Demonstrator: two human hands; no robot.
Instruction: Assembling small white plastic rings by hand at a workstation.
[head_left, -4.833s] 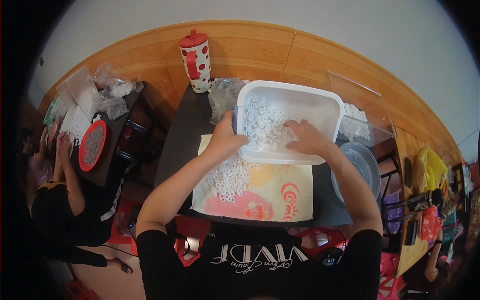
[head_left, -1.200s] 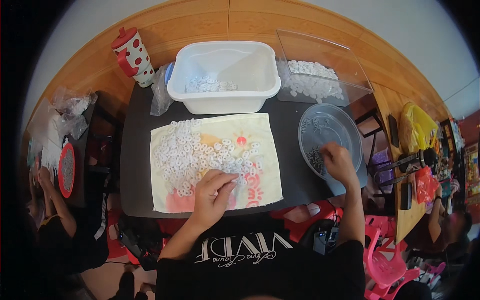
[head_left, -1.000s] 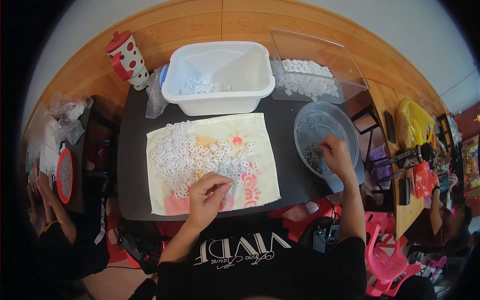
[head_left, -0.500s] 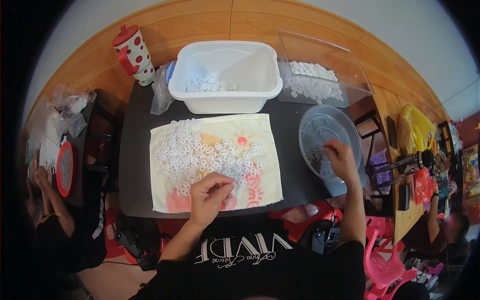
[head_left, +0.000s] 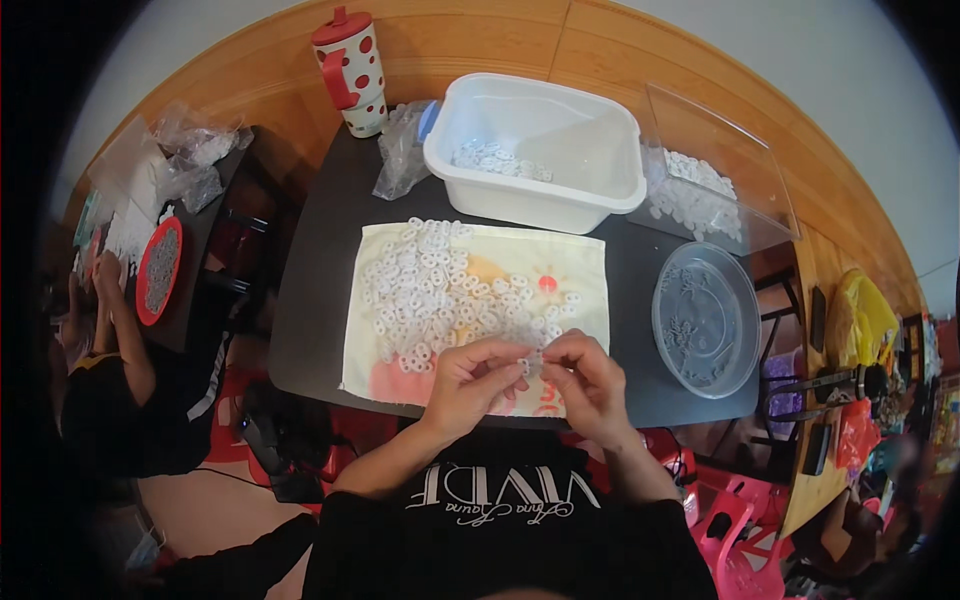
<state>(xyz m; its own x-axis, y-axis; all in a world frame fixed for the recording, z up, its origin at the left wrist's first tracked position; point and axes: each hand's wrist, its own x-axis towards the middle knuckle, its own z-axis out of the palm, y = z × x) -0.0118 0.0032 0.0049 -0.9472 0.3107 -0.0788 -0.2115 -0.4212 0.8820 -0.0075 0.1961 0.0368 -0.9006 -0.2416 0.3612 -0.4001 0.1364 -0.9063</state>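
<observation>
A pale patterned cloth (head_left: 580, 275) lies on the dark table (head_left: 320, 270), covered with several small white rings (head_left: 430, 290). My left hand (head_left: 470, 380) and my right hand (head_left: 585, 380) meet over the cloth's near edge, fingertips pinched together on a small white ring between them. A round clear lid or dish (head_left: 705, 320) holding small pieces sits to the right of my right hand.
A white plastic tub (head_left: 535, 150) with some rings stands behind the cloth. A clear tray (head_left: 700, 190) of white pieces is at the back right, a red dotted cup (head_left: 350, 70) and a plastic bag (head_left: 400, 150) at the back left. Another person (head_left: 110, 380) works at a side table on the left.
My right hand has left the round clear dish and come left to join my left hand at the cloth's near edge. The camera view shifted slightly.
</observation>
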